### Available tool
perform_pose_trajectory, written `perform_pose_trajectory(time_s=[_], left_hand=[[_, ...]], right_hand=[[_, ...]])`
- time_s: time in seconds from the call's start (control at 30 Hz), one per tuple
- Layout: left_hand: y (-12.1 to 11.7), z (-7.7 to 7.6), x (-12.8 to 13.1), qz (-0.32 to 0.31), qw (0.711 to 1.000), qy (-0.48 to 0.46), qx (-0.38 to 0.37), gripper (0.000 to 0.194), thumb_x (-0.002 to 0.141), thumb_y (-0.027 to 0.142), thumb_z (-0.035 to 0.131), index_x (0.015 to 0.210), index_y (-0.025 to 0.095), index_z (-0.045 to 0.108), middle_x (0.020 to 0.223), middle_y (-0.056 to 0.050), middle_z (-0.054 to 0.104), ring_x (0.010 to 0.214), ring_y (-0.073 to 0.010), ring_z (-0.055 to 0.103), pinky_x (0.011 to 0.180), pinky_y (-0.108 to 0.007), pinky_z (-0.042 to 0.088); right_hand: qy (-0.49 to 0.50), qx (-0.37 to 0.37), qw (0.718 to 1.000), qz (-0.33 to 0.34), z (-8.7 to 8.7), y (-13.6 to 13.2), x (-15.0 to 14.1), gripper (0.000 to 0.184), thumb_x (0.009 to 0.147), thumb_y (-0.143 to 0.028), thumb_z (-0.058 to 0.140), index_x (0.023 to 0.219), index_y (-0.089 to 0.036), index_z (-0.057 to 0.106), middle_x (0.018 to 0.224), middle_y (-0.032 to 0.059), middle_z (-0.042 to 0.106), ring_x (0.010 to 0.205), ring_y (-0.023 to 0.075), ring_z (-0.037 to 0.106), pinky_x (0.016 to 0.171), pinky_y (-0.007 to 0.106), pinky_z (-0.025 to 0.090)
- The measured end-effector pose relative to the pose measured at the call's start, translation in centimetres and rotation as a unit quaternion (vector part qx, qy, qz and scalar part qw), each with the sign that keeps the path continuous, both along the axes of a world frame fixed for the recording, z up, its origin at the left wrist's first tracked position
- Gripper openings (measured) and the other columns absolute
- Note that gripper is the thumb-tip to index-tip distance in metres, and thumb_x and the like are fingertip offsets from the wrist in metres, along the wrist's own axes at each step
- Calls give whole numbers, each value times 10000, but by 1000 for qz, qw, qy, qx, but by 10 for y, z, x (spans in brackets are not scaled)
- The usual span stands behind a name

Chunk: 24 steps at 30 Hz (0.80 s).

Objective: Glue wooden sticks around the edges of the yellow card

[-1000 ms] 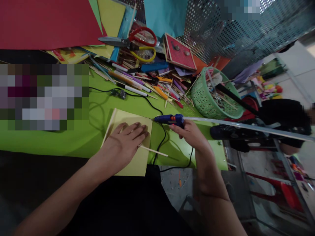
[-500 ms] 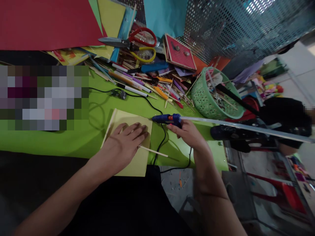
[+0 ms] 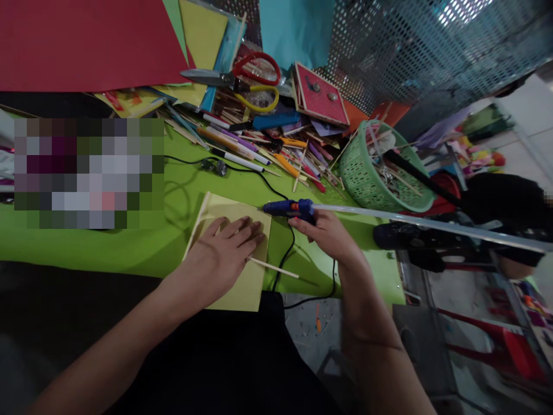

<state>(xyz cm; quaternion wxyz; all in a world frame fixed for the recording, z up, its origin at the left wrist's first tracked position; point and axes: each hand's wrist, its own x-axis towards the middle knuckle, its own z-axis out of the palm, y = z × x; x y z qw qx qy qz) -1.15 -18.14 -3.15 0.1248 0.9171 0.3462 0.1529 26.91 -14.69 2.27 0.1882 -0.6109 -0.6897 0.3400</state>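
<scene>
My left hand (image 3: 224,256) lies flat, fingers stretched out, on a pale yellow folded paper (image 3: 242,288) that rests on the green table cover (image 3: 142,248). A thin wooden stick (image 3: 276,268) pokes out from under that hand to the right. My right hand (image 3: 330,236) is closed round a blue glue gun (image 3: 288,208), whose nozzle points left and sits at the paper's upper right corner. A long clear glue stick (image 3: 432,223) trails out of the gun's back to the right. The gun's black cord (image 3: 283,253) loops across the table between my hands.
A heap of pens, sticks and markers (image 3: 268,150) lies beyond the paper, with red and yellow-handled scissors (image 3: 242,78). A green basket (image 3: 380,167) stands at the right. Coloured paper sheets (image 3: 86,40) cover the back left. The table's right edge drops to the floor.
The glue gun has moved left, from clear of the paper to its upper right corner. My left hand has stayed flat on the paper.
</scene>
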Motion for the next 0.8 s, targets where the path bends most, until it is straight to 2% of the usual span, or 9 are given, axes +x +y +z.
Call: perform_pose_trajectory(time_s=[0.13,0.27,0.37,0.5,0.63,0.7,0.8], left_hand=[[0,1,1,3,1000,-1,-15,521,1026,144,374,1494,281,557,1631,-9,535,1491,-267,504,1202,-512,399],[-1,-1,2,3,1000,5,7,514,1031,149,367,1502,244,550,1631,-29,535,1486,-282,506,1173,-539,413],[-1,-3,3,1,1000,7,31,513,1023,134,373,1493,222,558,1622,-39,546,1470,-286,520,1143,-553,430],[-1,-3,1,2,1000,-3,20,526,1025,130,374,1501,254,559,1634,-32,531,1486,-274,505,1155,-530,429],[1,-2,0,9,1000,-1,21,530,1031,127,377,1513,263,552,1601,-40,569,1478,-287,528,1147,-543,433],[3,-3,0,11,999,-6,30,512,1041,142,373,1499,256,572,1587,-44,581,1467,-298,542,1142,-562,439],[8,-4,1,18,999,-8,41,507,1054,160,369,1508,254,574,1596,-46,565,1473,-299,540,1154,-577,436]], right_hand=[[-4,3,1000,6,0,2,-6,344,909,-553,716,1019,-234,781,879,57,743,930,264,684,712,344,512],[-1,5,1000,24,-1,6,-14,302,920,-536,711,981,-247,775,867,45,729,919,251,674,723,345,514],[33,-4,999,11,-2,7,-13,324,908,-562,719,983,-250,768,807,27,704,804,216,651,657,321,498],[116,-30,991,-54,-2,3,-2,410,859,-640,734,894,-231,722,733,9,681,584,145,534,541,292,452],[209,5,968,-137,-2,-4,17,421,830,-635,737,877,-220,682,742,3,690,540,115,522,555,287,457],[245,29,949,-194,-5,-7,29,408,804,-612,747,888,-224,653,718,-23,661,521,106,530,553,280,459],[283,42,918,-276,-13,-11,47,432,730,-576,791,929,-226,635,794,-18,691,561,105,576,560,267,478]])
